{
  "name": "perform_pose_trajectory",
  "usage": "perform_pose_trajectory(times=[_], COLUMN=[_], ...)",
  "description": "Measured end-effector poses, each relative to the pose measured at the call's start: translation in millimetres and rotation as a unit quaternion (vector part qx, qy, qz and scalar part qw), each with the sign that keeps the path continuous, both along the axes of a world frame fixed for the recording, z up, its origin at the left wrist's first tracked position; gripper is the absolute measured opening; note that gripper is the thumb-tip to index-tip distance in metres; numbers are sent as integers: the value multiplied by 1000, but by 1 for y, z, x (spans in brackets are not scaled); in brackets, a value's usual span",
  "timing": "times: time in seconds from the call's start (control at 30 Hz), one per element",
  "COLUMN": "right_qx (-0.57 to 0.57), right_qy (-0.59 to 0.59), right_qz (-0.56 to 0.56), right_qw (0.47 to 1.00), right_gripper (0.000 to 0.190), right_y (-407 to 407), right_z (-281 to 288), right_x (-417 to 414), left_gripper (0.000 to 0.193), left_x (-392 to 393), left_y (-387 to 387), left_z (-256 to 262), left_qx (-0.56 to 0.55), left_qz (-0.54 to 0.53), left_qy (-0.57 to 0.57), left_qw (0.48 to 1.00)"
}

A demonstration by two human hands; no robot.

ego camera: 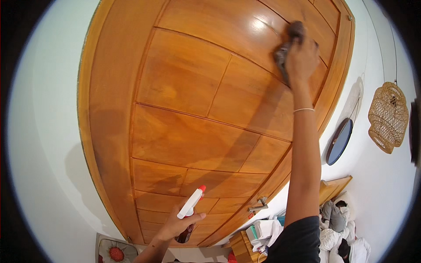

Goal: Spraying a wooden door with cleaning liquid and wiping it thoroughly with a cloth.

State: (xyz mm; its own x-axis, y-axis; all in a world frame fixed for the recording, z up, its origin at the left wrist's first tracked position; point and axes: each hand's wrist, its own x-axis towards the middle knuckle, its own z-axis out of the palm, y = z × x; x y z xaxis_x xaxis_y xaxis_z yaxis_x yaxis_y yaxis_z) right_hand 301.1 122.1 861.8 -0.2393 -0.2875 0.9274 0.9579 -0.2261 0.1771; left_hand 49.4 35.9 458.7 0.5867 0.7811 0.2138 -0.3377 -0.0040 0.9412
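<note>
A large panelled wooden door (197, 138) with dark grooves fills the middle of the view. My right hand (303, 59) is raised to its upper right part, pressing a dark grey cloth (282, 59) against the wood; hand and cloth are slightly blurred. Lower down, my left hand (176, 222) grips a spray bottle (185, 234) with a dark body around its neck. The bottle's white trigger head (190, 203) has a red nozzle (202, 188) tilted up toward the door. A metal lever handle (260, 205) sits on the door's right edge.
Right of the door hang a round mirror (340, 141) and a woven rattan lamp (389, 117). A wooden cabinet (243, 245) bears papers and folded items (266, 228). Bedding and pillows (338, 227) lie at lower right. A patterned cushion (115, 253) is at lower left.
</note>
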Motion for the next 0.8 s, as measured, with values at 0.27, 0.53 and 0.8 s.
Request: perform_pose_trajectory(times=[0.27,0.53,0.8], right_qx=[-3,-155,6], right_qy=[83,-172,-31], right_qz=[48,40,19], right_qw=[995,972,999], right_gripper=[47,44,46], right_y=[-15,-24,3], right_z=[-57,-120,6], right_x=[74,-2,17], left_gripper=[57,60,61], left_x=[19,42,27], left_y=[3,11,12], left_z=[-1,-13,-8], left_qx=[-37,-35,-9], left_qz=[29,29,63], left_qy=[-24,-24,-22], left_qw=[999,999,998])
